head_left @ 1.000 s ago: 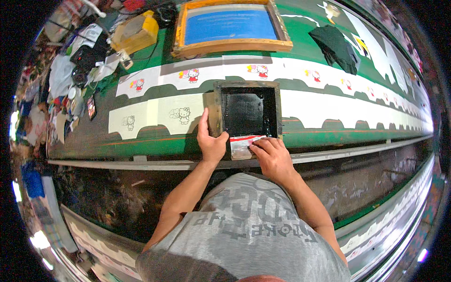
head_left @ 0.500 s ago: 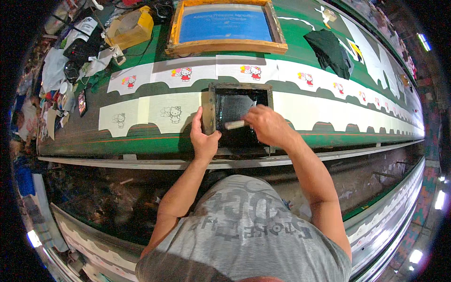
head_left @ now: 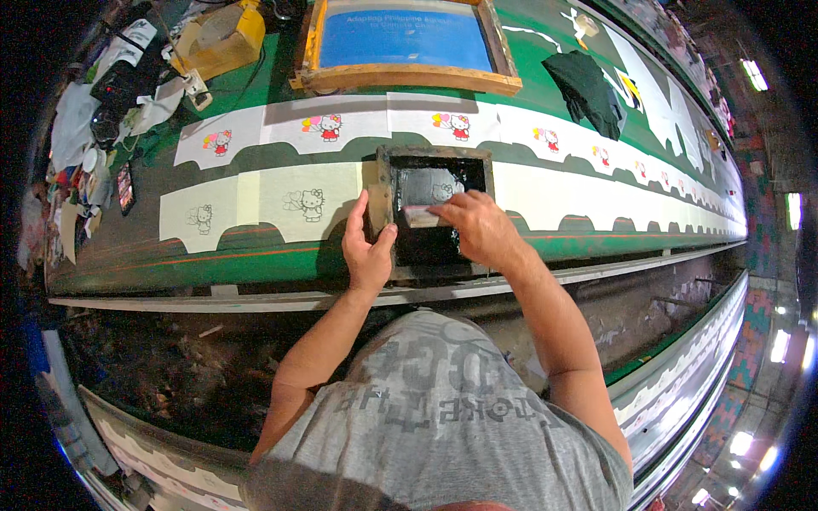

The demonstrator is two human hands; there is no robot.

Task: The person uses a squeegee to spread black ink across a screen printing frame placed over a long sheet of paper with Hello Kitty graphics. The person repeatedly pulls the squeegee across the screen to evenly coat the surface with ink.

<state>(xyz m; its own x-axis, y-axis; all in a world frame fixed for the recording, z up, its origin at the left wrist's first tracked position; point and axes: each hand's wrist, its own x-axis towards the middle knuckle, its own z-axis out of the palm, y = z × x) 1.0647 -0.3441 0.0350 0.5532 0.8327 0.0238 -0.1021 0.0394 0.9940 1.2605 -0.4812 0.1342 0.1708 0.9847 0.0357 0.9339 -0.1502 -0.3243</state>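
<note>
A small dark screen frame (head_left: 434, 260) lies over the pale cut pieces in the near row, its mesh smeared with black ink and showing a cartoon outline. My left hand (head_left: 369, 243) grips its left side, thumb against the rim. My right hand (head_left: 481, 226) is closed on a squeegee (head_left: 419, 218), whose blade sits inside the frame. Two pale pieces (head_left: 252, 192) left of the frame carry grey line drawings of a cartoon cat with balloons. Behind them, a row of white pieces (head_left: 349, 136) shows the same figure in colour.
A larger wooden screen (head_left: 400, 82) with blue mesh rests at the back. Black cloth (head_left: 575, 89) lies back right. Clutter, a yellow container (head_left: 217, 43) and a phone (head_left: 126, 187) crowd the left. A metal rail (head_left: 256, 300) edges the green table; another table runs below.
My right hand has lifted from the frame's near end into the middle, moving the squeegee onto the mesh, where a lighter patch and outline now show. My left hand stays at the side.
</note>
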